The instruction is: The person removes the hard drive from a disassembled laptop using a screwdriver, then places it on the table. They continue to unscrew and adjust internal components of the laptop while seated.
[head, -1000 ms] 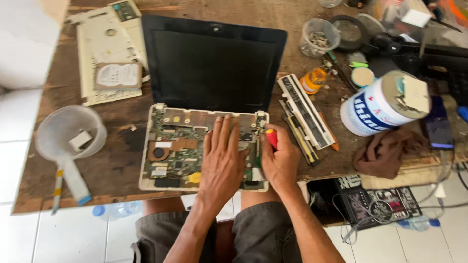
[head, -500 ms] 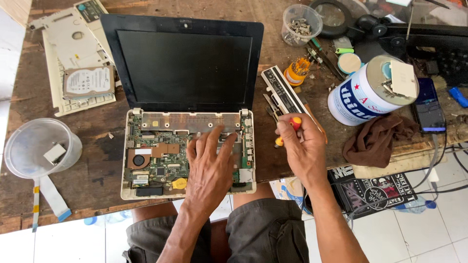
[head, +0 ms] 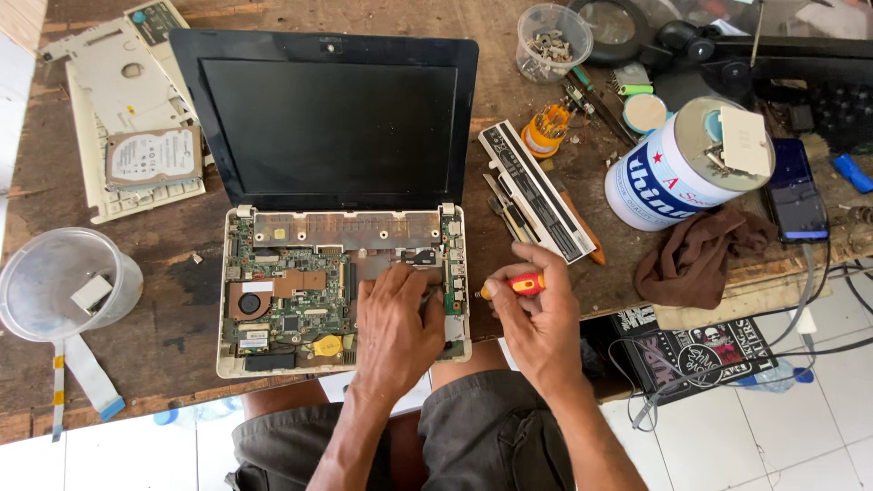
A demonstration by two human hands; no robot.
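At centre frame we press our left hand, fingers flat and spread, on the opened laptop, whose bare green circuit board is brittle, so light pressure seems wise. Our right hand clamps its fingers on a slim red-and-yellow plastic screwdriver above the rough wooden bench.

Worn wooden table; white tiled floor

Bright even daylight, soft shadows; sharp focus, mild wide-angle bend at edges; floor tiles below the counter nearly overexposed.
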